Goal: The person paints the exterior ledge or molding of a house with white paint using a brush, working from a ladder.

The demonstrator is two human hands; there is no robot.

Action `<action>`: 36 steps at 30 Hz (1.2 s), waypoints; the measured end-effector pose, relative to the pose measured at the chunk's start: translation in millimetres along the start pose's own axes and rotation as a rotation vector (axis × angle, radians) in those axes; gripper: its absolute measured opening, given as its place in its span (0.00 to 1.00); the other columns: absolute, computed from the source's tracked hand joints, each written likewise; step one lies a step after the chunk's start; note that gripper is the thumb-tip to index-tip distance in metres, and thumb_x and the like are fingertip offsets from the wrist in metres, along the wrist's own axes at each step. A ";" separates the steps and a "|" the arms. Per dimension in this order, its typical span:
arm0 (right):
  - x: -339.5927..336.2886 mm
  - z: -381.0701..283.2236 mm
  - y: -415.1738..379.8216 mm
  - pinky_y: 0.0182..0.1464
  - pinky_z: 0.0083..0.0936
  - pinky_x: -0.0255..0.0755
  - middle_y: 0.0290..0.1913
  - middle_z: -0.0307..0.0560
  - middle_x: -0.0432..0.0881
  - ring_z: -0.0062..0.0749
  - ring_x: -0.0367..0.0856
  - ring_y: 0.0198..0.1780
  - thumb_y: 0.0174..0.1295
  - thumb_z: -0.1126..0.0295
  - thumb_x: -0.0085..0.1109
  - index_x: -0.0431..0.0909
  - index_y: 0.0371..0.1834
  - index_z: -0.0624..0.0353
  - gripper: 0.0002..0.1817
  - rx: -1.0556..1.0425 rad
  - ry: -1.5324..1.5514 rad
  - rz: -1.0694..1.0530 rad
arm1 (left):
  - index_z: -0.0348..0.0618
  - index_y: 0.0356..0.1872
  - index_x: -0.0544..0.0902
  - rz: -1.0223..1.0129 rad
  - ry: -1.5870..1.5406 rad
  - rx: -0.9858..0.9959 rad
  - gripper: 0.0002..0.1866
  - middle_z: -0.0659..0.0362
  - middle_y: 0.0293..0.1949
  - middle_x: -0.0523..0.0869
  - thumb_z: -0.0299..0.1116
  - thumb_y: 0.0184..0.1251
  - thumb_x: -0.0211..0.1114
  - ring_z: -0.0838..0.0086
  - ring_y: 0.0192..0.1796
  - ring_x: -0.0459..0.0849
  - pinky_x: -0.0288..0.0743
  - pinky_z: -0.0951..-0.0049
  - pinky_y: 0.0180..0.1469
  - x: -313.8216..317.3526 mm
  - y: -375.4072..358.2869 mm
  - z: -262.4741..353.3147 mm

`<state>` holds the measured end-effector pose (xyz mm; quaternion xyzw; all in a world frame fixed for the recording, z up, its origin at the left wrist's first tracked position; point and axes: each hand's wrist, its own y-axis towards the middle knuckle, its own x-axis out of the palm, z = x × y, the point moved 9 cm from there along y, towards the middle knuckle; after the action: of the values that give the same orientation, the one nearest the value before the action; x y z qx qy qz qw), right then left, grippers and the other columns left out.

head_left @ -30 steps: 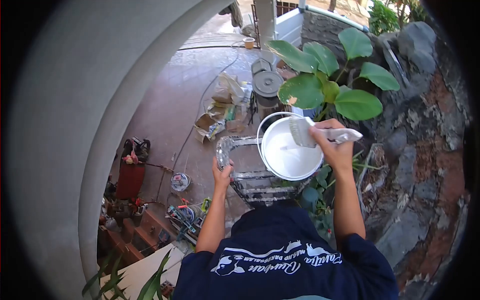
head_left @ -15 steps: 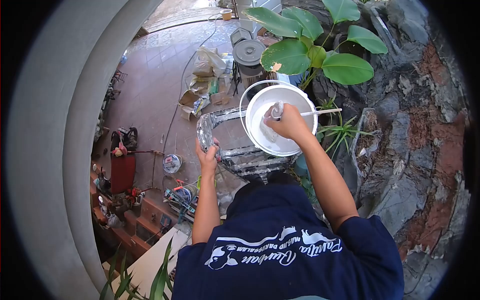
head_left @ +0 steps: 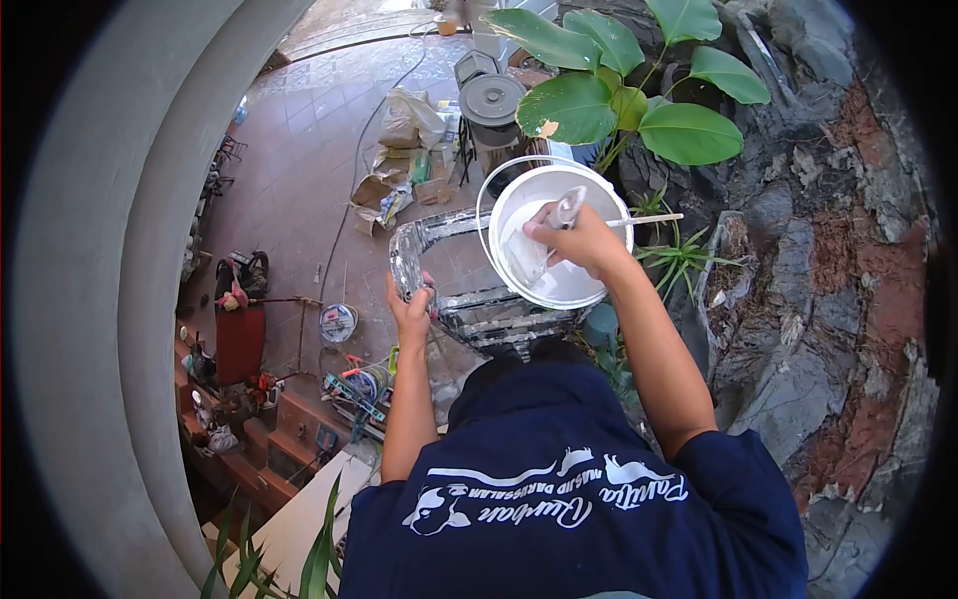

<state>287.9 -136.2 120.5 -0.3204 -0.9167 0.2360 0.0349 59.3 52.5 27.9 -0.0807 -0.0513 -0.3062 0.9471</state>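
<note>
A white bucket [head_left: 514, 190] with white contents stands at the top of a paint-spattered ladder [head_left: 404, 255]. My right hand [head_left: 577, 240] is inside the bucket's opening, closed around the handle of a tool [head_left: 567, 207]; its lower part looks pale and flat against the white contents. A thin stick [head_left: 659, 218] lies across the bucket's right rim. On the left, my left hand [head_left: 411, 304] grips the ladder's rail, with its fingers wrapped round the metal.
Large green leaves [head_left: 689, 133] and a rough rock wall [head_left: 788, 399] are at the right. A curved grey column [head_left: 150, 250] rises at the left. Below are a lidded bin [head_left: 492, 100], bags [head_left: 409, 118], a paint pail [head_left: 339, 322] and a red chair [head_left: 239, 344].
My right hand has turned and shifted slightly right, and the tool's handle now tilts up to the right. My left hand keeps its hold on the ladder. The view has shifted a little.
</note>
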 end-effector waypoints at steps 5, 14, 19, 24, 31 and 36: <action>-23.1 -7.7 -12.5 0.24 0.26 0.82 0.35 0.48 0.81 0.30 0.83 0.30 0.60 0.67 0.69 0.77 0.40 0.66 0.14 -0.051 0.377 0.196 | 0.41 0.47 0.73 -0.011 0.003 0.030 0.18 0.59 0.33 0.80 0.23 0.51 0.58 0.81 0.23 0.74 0.68 0.80 0.17 -1.1 0.4 0.6; -14.0 16.1 -17.4 0.26 0.33 0.84 0.37 0.52 0.81 0.38 0.84 0.30 0.61 0.71 0.67 0.74 0.43 0.64 0.13 0.024 0.858 0.213 | 0.40 0.50 0.72 -0.053 0.046 0.096 0.22 0.59 0.34 0.80 0.22 0.49 0.56 0.80 0.26 0.75 0.69 0.79 0.19 -4.6 5.7 -6.5; -20.0 12.2 -31.3 0.27 0.32 0.84 0.38 0.52 0.81 0.38 0.84 0.32 0.61 0.72 0.65 0.75 0.44 0.64 0.12 -0.035 0.957 0.236 | 0.40 0.50 0.72 -0.043 0.022 0.036 0.22 0.59 0.35 0.80 0.22 0.49 0.56 0.80 0.27 0.75 0.70 0.79 0.20 0.9 1.3 2.4; -35.5 6.9 -40.5 0.28 0.27 0.83 0.38 0.49 0.82 0.31 0.83 0.34 0.61 0.72 0.65 0.77 0.42 0.63 0.10 -0.159 0.782 0.308 | 0.40 0.50 0.73 -0.018 0.025 0.019 0.21 0.59 0.35 0.80 0.23 0.50 0.56 0.80 0.27 0.76 0.70 0.79 0.21 -2.2 0.2 -2.1; -20.5 2.8 -34.7 0.31 0.28 0.85 0.38 0.47 0.81 0.30 0.83 0.36 0.63 0.71 0.64 0.77 0.43 0.64 0.10 -0.162 0.785 0.272 | 0.39 0.46 0.75 -0.018 0.059 0.047 0.18 0.60 0.35 0.81 0.25 0.49 0.59 0.78 0.34 0.78 0.73 0.76 0.38 -9.3 3.7 -11.9; -27.9 0.9 -53.7 0.30 0.28 0.85 0.39 0.49 0.81 0.32 0.83 0.37 0.63 0.71 0.64 0.76 0.45 0.65 0.12 -0.156 0.979 0.291 | 0.40 0.45 0.76 -0.009 0.050 0.022 0.17 0.60 0.34 0.82 0.26 0.51 0.61 0.77 0.35 0.79 0.73 0.76 0.40 -6.2 0.2 -2.9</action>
<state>279.1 -190.1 146.6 -0.5191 -0.7539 -0.0080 0.4027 54.6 55.7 24.0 -0.0624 -0.0311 -0.3119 0.9475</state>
